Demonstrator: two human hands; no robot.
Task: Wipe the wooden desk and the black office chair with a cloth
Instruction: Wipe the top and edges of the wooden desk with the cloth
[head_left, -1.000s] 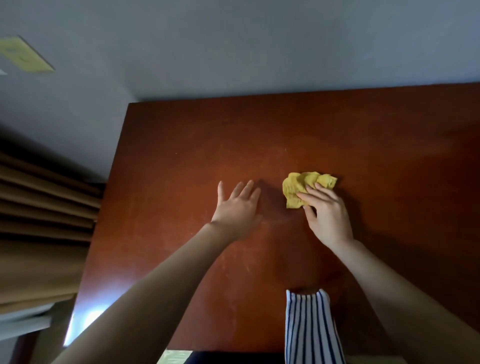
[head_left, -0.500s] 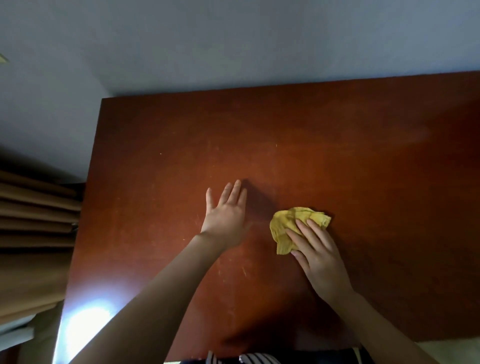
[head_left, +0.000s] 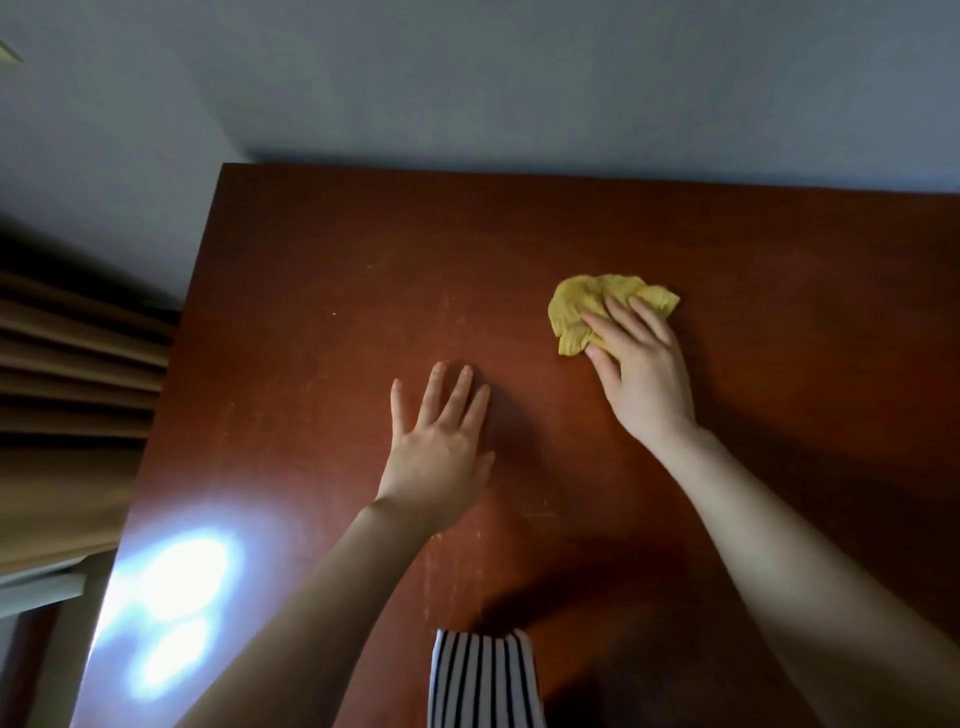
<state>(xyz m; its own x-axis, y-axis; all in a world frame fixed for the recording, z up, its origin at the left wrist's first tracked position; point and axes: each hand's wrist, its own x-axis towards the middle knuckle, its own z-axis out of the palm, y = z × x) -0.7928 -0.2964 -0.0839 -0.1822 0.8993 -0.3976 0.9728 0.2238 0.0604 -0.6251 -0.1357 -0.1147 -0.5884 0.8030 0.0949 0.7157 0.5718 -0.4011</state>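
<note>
The reddish-brown wooden desk (head_left: 322, 291) fills most of the head view. A crumpled yellow cloth (head_left: 576, 306) lies on it right of centre. My right hand (head_left: 641, 374) presses the cloth flat with straight fingers, covering its near right part. My left hand (head_left: 439, 447) rests palm down on the bare wood to the left, fingers spread and straight, holding nothing. The black office chair is out of sight.
A grey wall (head_left: 519, 78) runs along the desk's far edge. Brown pleated curtains (head_left: 67, 395) hang beside the desk's left edge. A bright light reflection (head_left: 171, 587) sits on the near left corner. Striped black-and-white fabric (head_left: 483, 680) hangs at the near edge.
My right hand has pushed the cloth away from me toward the far side of the desk, after drawing it nearer half a second ago. My left hand has stayed planted.
</note>
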